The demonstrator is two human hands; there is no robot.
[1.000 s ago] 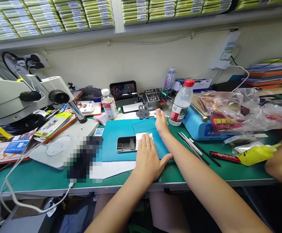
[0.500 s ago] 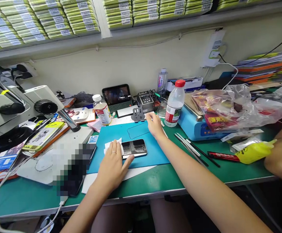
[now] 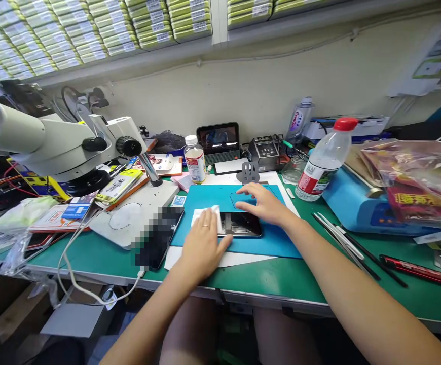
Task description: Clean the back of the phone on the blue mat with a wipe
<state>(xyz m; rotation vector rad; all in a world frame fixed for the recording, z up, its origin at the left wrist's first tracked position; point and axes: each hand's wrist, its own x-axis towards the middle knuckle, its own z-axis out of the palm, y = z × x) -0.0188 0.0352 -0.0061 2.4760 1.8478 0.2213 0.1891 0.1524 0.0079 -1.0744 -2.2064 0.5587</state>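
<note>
A phone [image 3: 241,224] with a dark, reflective face lies on a blue mat [image 3: 205,191]. My left hand [image 3: 204,246] lies flat over a white tissue [image 3: 216,211] at the phone's left end. Its fingers are stretched out and the thumb points away to the right; a ring is on one finger. The hand hides that end of the phone. My right hand [image 3: 260,202] hovers near the phone's upper right edge, fingers loosely bent and apart, with nothing in them. Behind it stands a grey slotted stand [image 3: 248,172].
A microscope [image 3: 106,140] stands left, beside another phone [image 3: 165,238] with a cable. Bottles [image 3: 195,161] and a red-capped bottle [image 3: 325,162] stand behind the mat. Thin tools [image 3: 342,241], a blue device [image 3: 342,203] and a red pen-like item [image 3: 420,269] lie right.
The view has swung left, so things appear further right. My right hand has come back from the stand toward the phone, its fingers opening. My left hand stays on the tissue.
</note>
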